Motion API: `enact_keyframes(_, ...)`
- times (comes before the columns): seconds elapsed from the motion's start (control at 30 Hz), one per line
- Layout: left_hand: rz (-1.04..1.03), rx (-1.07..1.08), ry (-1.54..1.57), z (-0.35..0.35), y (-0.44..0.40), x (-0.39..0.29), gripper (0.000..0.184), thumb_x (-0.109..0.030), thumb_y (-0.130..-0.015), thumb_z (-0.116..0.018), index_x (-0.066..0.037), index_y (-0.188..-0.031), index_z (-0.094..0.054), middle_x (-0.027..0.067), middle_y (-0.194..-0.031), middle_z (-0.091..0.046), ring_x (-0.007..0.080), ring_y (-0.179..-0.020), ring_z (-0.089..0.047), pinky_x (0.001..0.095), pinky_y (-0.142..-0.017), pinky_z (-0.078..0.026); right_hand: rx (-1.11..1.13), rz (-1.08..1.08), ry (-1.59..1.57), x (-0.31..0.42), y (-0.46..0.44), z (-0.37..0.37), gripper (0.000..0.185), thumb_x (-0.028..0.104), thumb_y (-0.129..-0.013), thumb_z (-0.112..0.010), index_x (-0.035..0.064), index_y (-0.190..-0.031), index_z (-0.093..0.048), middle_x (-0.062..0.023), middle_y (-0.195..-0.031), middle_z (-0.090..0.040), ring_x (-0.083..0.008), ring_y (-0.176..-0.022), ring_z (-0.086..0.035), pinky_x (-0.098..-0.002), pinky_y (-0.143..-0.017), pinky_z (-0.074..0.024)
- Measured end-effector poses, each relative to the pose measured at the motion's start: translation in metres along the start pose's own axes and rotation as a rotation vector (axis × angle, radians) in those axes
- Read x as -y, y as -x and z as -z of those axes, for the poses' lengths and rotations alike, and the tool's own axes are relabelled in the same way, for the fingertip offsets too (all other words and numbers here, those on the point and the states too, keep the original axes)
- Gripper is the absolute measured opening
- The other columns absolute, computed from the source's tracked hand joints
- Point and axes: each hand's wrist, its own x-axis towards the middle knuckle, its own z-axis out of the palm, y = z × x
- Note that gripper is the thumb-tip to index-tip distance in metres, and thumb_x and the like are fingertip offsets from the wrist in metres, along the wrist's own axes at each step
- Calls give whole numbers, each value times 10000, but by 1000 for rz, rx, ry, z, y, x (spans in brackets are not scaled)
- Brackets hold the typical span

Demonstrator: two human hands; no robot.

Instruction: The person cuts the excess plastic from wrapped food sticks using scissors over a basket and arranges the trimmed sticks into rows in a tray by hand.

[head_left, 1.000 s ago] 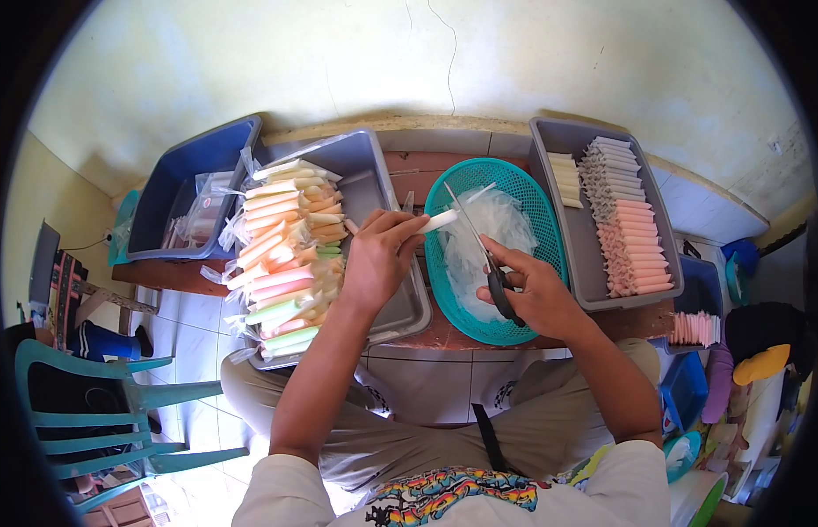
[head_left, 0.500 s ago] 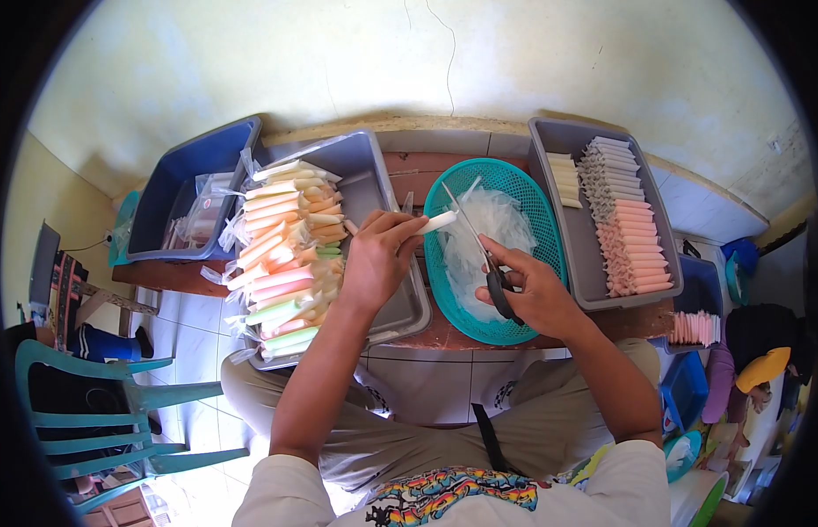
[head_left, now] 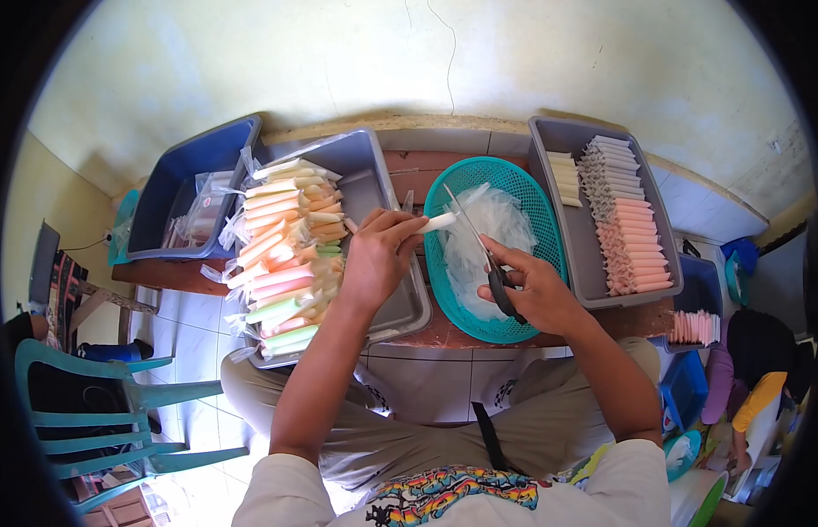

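My left hand [head_left: 381, 255] is closed on one end of a white ice pop [head_left: 439, 222] in a plastic sleeve, which points right over the teal basket. Black-handled scissors [head_left: 473, 226] sit in my right hand [head_left: 534, 285], fingers through the handles. Their blades slant up and left, close to the ice pop's free end. Beneath both hands, the teal basket [head_left: 552, 230] holds a heap of clear plastic scraps [head_left: 488, 255]. Left of my left hand lies a pile of orange, pink, green and cream ice pops [head_left: 282, 255] with loose plastic ends, in a grey tub [head_left: 368, 158].
On the right, a grey tub [head_left: 550, 140] holds neat rows of pink and white ice pops [head_left: 633, 224]. A blue tub [head_left: 154, 198] with plastic packs stands at the far left. A teal chair [head_left: 84, 417] is at lower left, and another person [head_left: 760, 351] bends at right.
The plastic tail at the ice pop's free end no longer sticks up beside the blades. My hands have barely moved. The person at right has shifted an arm; a leg at far left has moved.
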Motion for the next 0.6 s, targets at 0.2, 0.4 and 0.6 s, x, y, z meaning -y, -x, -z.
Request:
enact_keyframes(0.2,2,0,-7,0,0,0,352,-9,-815,-847,-79,-1158,-814,85,-1047,-773,298,-938,-701,413,-837,-584,32,-15,-65,2,1,2,833,160,-949,-843,124,-1666,-422,-92,-1214,-657,-79,-977,-633,-231,-801,-534)
enact_keyframes(0.4,17,-17,-15,1,0,-2,318,-20,-801,-832,-73,-1114,-808,84,-1041,-768,307,-950,-706,430,-860,-593,-16,-10,-50,3,1,2,831,275,-945,-850,44,-1635,-448,-92,-1095,-657,-156,-978,-695,-292,-861,-547)
enact_keyframes(0.6,42,-16,-5,2,-1,-5,322,-33,-837,-841,-70,-1156,-808,104,-1076,-775,313,-976,-713,422,-860,-584,-184,115,429,-11,-6,1,799,246,-915,-854,40,-1599,-497,-155,-1055,-624,-269,-937,-667,-377,-896,-547)
